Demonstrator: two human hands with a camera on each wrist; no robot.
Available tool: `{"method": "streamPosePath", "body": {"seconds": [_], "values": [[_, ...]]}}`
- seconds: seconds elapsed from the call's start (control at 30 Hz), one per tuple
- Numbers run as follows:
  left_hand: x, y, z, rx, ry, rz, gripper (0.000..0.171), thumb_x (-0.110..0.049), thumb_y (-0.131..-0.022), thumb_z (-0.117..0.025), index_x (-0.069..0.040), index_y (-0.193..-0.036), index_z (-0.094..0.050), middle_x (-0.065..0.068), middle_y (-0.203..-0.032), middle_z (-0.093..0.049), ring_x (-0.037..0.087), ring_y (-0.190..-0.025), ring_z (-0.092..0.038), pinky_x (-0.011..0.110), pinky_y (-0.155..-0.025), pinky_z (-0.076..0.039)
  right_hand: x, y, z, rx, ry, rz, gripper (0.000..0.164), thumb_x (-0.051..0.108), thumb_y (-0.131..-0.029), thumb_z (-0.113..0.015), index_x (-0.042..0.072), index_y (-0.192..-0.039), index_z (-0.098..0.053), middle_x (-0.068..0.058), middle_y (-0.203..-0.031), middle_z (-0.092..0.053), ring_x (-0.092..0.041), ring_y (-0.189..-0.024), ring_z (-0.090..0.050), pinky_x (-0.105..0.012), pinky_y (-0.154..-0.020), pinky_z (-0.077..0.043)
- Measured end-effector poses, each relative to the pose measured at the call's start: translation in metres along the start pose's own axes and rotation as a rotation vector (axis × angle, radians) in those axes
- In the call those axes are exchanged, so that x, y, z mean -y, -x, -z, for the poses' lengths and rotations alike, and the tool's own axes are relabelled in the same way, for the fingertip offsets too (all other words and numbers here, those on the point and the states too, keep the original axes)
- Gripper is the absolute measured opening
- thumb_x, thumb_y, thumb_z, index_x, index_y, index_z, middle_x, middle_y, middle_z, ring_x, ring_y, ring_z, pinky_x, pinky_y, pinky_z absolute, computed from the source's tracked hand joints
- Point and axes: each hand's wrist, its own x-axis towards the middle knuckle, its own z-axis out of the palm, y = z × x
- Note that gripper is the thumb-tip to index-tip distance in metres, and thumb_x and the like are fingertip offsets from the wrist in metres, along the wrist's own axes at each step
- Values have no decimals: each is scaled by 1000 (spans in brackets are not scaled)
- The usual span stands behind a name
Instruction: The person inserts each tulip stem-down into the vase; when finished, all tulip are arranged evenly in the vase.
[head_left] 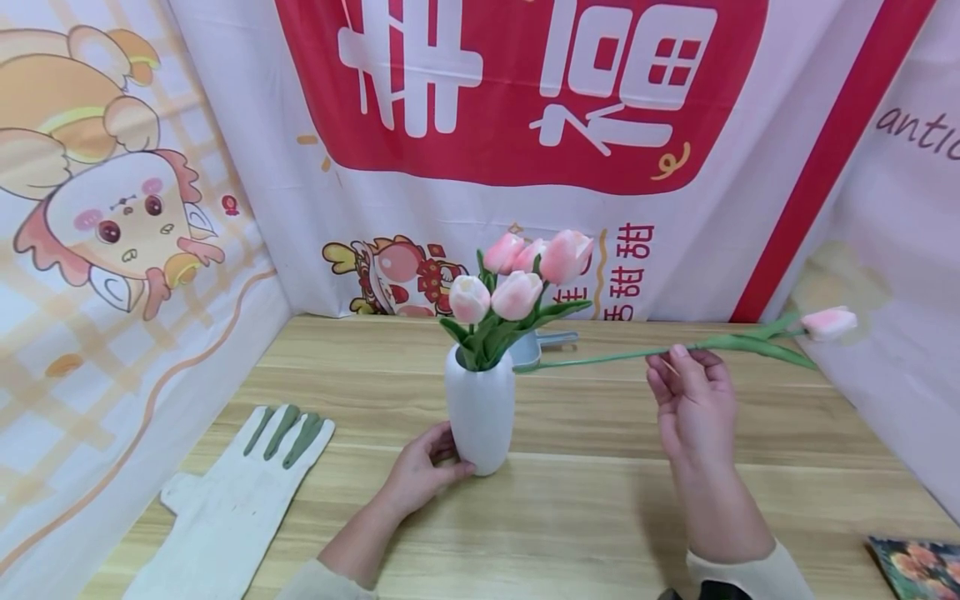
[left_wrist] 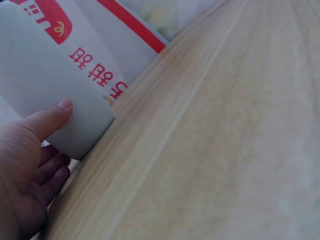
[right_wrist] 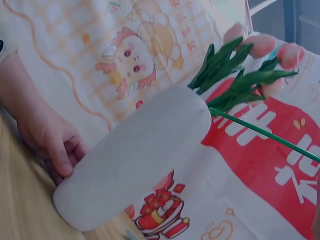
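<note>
A white vase (head_left: 481,421) stands upright on the wooden table, with several pink and white artificial tulips (head_left: 517,293) and their green leaves rising from its mouth. My left hand (head_left: 422,473) holds the vase low at its base; the thumb lies on the front of the white wall (left_wrist: 45,75) in the left wrist view. Out to the right, my right hand (head_left: 697,404) pinches a single pink tulip (head_left: 827,323) by its stem. That stem (right_wrist: 265,132) runs level toward the vase, its tip by the rim. Whether the tip touches the rim, I cannot tell.
White gloves (head_left: 225,500) with green-striped fingers lie at the left. Behind the vase is a grey-blue scoop-like object (head_left: 528,350), partly hidden. A floral-printed item (head_left: 918,567) lies at the front right corner. Printed cloth (head_left: 420,183) hangs around the table's back and sides.
</note>
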Motion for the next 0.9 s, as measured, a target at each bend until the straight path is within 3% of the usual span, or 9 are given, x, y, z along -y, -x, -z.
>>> {"method": "streamPosePath", "body": {"seconds": [0.27,0.53,0.7,0.9], "values": [[1,1,0,0,-2,-6,66,-14,-76,-84,-4,-134,-55,18,-129,-63,33,-119,-61,47,-106,-48,-2,18,-16,50,8,100,31,5,-82,-77,6,-100,-52,-6,-80,-68,-17,-67,-73,-25,-62,-62],[1,1,0,-3,-4,-16,65,-14,-76,-84,-3,-133,-56,18,-128,-64,33,-118,-62,47,-105,-49,-15,34,-26,207,55,306,23,-2,-85,-71,4,-100,-55,-7,-83,-73,-16,-69,-74,-26,-63,-62],[0,0,0,-4,-10,-11,63,-15,-76,-84,-5,-132,-57,17,-128,-64,32,-118,-62,47,-105,-49,-23,38,-36,321,201,413,17,-4,-87,-69,7,-96,-61,-3,-81,-73,-12,-72,-73,-25,-66,-62],[0,0,0,-2,-13,-5,64,-16,-76,-84,-6,-133,-57,17,-128,-64,32,-118,-62,47,-105,-49,-32,39,-47,431,392,449,21,-6,-86,-68,13,-97,-65,4,-82,-72,-8,-74,-72,-23,-69,-61]]}}
